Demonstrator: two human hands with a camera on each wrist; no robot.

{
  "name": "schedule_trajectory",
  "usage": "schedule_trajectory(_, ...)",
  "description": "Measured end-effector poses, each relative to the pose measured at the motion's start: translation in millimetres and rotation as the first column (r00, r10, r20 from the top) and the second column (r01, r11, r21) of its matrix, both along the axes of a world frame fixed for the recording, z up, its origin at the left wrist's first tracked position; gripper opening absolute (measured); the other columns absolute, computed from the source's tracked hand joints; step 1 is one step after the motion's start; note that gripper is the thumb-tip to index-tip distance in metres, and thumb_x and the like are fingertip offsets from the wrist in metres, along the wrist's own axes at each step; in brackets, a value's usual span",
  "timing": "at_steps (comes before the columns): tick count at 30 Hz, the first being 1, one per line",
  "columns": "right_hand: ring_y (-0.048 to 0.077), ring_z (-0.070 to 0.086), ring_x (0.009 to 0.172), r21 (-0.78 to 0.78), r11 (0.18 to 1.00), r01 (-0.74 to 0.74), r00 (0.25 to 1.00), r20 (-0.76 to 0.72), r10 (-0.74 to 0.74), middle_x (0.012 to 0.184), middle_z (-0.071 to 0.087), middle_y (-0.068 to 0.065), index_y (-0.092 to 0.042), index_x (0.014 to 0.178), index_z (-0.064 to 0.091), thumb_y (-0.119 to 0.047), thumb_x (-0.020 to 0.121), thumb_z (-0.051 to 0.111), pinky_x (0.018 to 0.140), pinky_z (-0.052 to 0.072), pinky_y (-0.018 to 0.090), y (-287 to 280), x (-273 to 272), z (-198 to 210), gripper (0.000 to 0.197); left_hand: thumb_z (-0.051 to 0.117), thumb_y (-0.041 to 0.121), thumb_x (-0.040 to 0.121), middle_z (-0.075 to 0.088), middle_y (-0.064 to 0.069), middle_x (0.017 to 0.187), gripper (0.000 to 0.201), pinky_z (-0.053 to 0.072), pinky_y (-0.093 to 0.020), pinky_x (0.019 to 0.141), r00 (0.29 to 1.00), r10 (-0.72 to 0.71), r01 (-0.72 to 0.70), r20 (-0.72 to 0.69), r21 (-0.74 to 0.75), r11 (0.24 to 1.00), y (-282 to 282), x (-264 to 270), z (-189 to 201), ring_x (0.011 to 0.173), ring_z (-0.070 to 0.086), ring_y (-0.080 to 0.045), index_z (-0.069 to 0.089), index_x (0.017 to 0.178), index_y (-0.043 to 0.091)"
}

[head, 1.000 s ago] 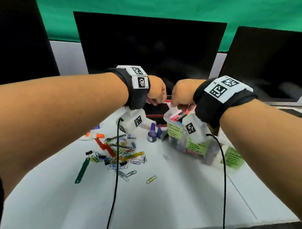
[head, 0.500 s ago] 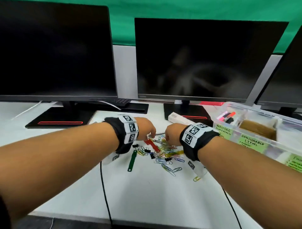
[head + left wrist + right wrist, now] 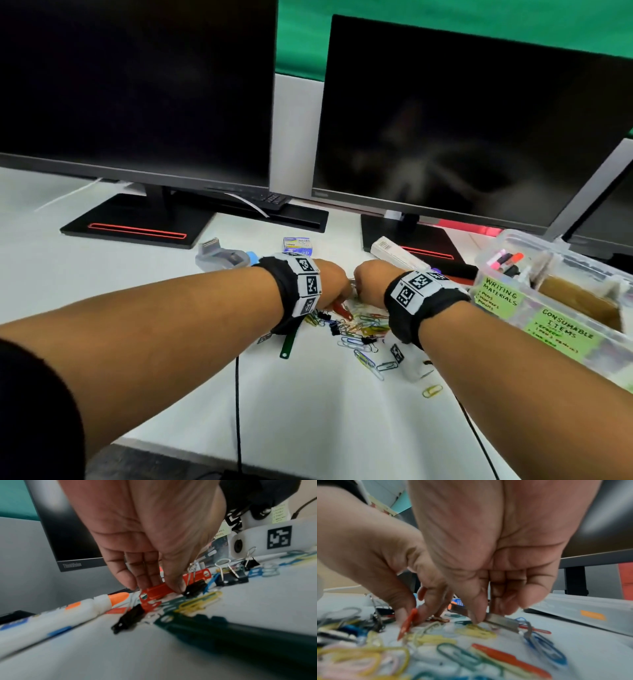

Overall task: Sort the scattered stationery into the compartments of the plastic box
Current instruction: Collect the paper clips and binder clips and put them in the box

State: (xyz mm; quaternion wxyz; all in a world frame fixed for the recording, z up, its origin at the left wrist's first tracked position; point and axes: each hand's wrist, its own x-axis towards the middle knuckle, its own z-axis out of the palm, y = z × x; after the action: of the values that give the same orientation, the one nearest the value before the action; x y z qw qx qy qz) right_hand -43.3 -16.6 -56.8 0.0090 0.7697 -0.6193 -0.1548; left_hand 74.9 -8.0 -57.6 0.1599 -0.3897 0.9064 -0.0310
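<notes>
Coloured paper clips [image 3: 359,337] and black binder clips [image 3: 195,587] lie in a heap on the white desk. My left hand [image 3: 337,291] is down on the heap's far side. Thumb and fingers of this hand [image 3: 154,588] pinch a red plastic fastener strip [image 3: 157,592]. Just to its right, my right hand [image 3: 366,284] is down on the heap too. This hand [image 3: 481,616] pinches a thin silver metal strip [image 3: 503,622] that lies low over the clips. The clear plastic box [image 3: 513,240] with green labels stands at the right.
A green strip [image 3: 289,342] lies under my left wrist and a glue bottle [image 3: 60,612] lies left of the heap. Behind are a tape dispenser [image 3: 222,257], a staple box [image 3: 297,245], a long white carton [image 3: 394,251] and two monitor stands [image 3: 137,226].
Both hands came down from beside the box to the heap of clips. The left now pinches the red strip and the right the silver strip.
</notes>
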Motion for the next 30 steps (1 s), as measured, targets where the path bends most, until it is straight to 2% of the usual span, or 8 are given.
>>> schedule_trajectory(3,0.027,0.06,0.108,-0.049,0.999,-0.006,1.0,0.01,0.006,0.115,0.063,0.012,-0.006,0.114,0.06,-0.012,0.09,0.053,0.087,0.048,0.032,-3,-4,5,0.025,0.056,0.016,0.091,0.064,-0.005,0.094,0.014,0.036,-0.019,0.062,0.999,0.02,-0.017,0.048,-0.042,0.999,3,5,5,0.075,0.057,-0.014,0.065,0.098,0.008)
schedule_trajectory(5,0.028,0.06,0.107,-0.089,0.996,0.001,0.999,0.051,0.004,0.115,0.063,0.012,-0.007,0.113,0.059,-0.012,0.089,0.054,0.088,0.049,0.033,-5,-6,7,0.025,0.053,0.012,0.091,0.059,-0.008,0.096,0.018,0.034,-0.023,0.063,0.994,0.106,-0.108,-0.032,-0.061,0.992,3,10,9,0.075,0.051,-0.017,0.062,0.107,0.01)
schedule_trajectory(8,0.028,0.06,0.104,-0.151,0.988,0.02,0.986,0.167,0.006,0.112,0.064,0.012,-0.007,0.109,0.059,-0.008,0.088,0.053,0.087,0.05,0.033,-7,-6,11,0.021,0.049,0.008,0.092,0.059,-0.005,0.097,0.018,0.035,-0.025,0.07,0.961,0.214,-0.228,-0.177,-0.059,0.972,-3,25,15,0.084,0.048,-0.018,0.058,0.107,0.01)
schedule_trajectory(14,0.028,0.057,0.113,-0.03,0.998,0.05,0.972,0.232,-0.041,0.122,0.058,0.012,-0.009,0.129,0.048,-0.002,0.089,0.052,0.094,0.047,0.033,-10,2,10,0.041,0.045,0.007,0.094,0.061,-0.014,0.114,0.025,0.041,-0.031,0.075,0.935,0.337,-0.341,-0.114,-0.02,0.94,-7,30,10,0.087,0.051,-0.023,0.047,0.119,0.008)
schedule_trajectory(17,0.028,0.056,0.116,-0.013,1.0,0.017,0.982,0.189,-0.015,0.126,0.057,0.013,-0.007,0.13,0.047,-0.008,0.094,0.047,0.094,0.045,0.033,-10,4,2,0.037,0.046,0.008,0.092,0.059,-0.014,0.116,0.031,0.046,-0.033,0.079,0.943,0.333,-0.334,-0.028,-0.033,0.942,-5,24,4,0.098,0.057,-0.027,0.046,0.123,0.009)
schedule_trajectory(22,0.026,0.057,0.112,0.022,1.0,-0.008,0.987,0.162,0.005,0.123,0.06,0.01,-0.011,0.124,0.055,-0.018,0.094,0.051,0.091,0.045,0.031,-11,3,-6,0.032,0.059,0.017,0.089,0.053,-0.006,0.121,0.043,0.044,-0.032,0.088,0.98,0.173,-0.167,0.103,-0.057,0.984,-12,30,8,0.115,0.052,-0.024,0.049,0.131,0.023)
schedule_trajectory(27,0.023,0.057,0.097,0.041,0.999,0.013,0.992,0.122,-0.018,0.118,0.063,0.01,-0.008,0.117,0.06,-0.021,0.091,0.058,0.085,0.046,0.029,-12,1,-4,0.029,0.054,0.014,0.093,0.057,-0.007,0.121,0.029,0.038,-0.02,0.072,0.972,0.211,-0.211,0.103,-0.003,0.977,-14,30,5,0.114,0.056,-0.024,0.057,0.122,0.012)
schedule_trajectory(30,0.019,0.05,0.086,0.035,0.999,0.003,0.995,0.101,-0.007,0.117,0.063,0.01,-0.007,0.116,0.059,-0.021,0.092,0.056,0.08,0.043,0.028,-8,-2,-3,0.028,0.05,0.015,0.096,0.06,-0.006,0.118,0.027,0.039,-0.02,0.079,0.975,0.22,-0.22,0.023,0.004,0.975,-13,34,1,0.11,0.059,-0.022,0.057,0.122,0.012)
